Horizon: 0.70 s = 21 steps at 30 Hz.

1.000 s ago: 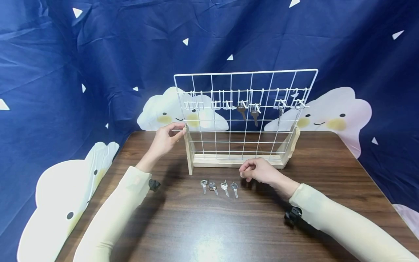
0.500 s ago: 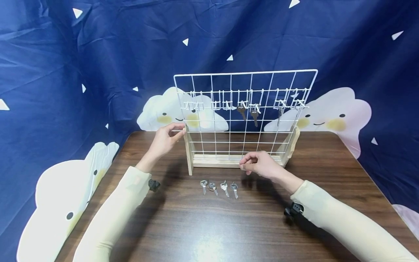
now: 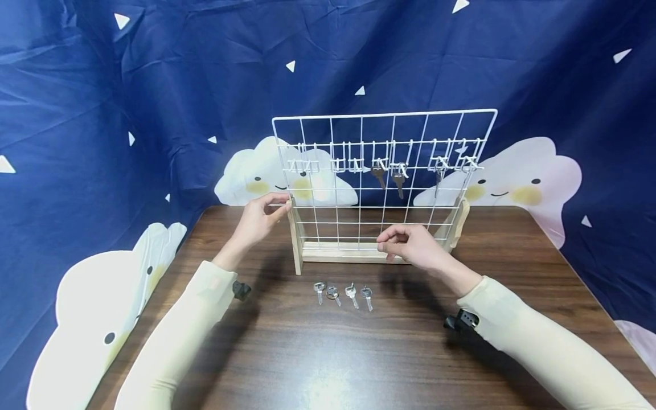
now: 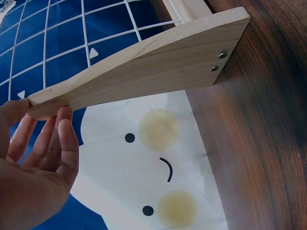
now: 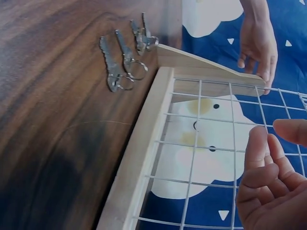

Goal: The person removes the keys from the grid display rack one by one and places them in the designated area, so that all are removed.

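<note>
A white wire grid rack [image 3: 348,206] leans back in a wooden stand [image 3: 333,252]. My left hand [image 3: 258,219] pinches the upper end of the stand's left side piece [image 4: 144,67], thumb on one face and fingers on the other. In front of the lower grid hovers my right hand [image 3: 412,246], its fingers loosely bent. The right wrist view shows a gap between thumb and forefinger [image 5: 257,141], with nothing visible there. Several silver keys [image 3: 351,291] with rings lie in a row on the table, below and left of that hand.
Several white hooks [image 3: 338,165] line the upper grid. Three keys hang there, including a bronze-coloured key [image 3: 398,182] near the middle and a key [image 3: 438,181] towards the right. A dark wooden table [image 3: 287,353] meets a blue cloud-patterned curtain [image 3: 205,74] behind.
My right hand has risen from just above the table beside the row of keys to in front of the lower grid. The left hand has stayed on the stand; the keys have not moved.
</note>
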Tool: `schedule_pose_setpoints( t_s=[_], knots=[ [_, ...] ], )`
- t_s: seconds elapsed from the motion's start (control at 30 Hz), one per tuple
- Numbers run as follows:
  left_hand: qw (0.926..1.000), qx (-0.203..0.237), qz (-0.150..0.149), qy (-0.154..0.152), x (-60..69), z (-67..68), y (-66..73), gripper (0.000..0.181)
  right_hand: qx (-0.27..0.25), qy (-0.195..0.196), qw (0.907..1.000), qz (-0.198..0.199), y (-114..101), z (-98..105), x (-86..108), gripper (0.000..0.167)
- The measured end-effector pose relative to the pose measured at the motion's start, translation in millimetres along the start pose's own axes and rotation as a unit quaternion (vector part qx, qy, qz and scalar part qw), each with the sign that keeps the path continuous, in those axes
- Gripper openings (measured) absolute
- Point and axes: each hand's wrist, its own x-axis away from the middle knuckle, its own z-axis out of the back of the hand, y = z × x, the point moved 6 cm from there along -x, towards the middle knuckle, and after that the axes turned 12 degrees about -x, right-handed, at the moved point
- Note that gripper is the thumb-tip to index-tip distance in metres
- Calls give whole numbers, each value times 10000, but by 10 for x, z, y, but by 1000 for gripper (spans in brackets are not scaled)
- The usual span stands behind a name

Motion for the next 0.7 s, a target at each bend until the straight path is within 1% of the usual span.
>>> schedule_pose_setpoints(
  t_s=[0.37,0.6,0.7],
  knots=[
    [10000,-62,-20,20,4,1,3,31,109,275,9990,339,-182,69,13,20],
    [10000,-91,-16,10,0,5,-2,31,142,468,9983,308,-331,139,34,27],
    [9999,-110,-26,18,0,9,6,31,76,579,9973,441,-407,171,29,28]
  ],
)
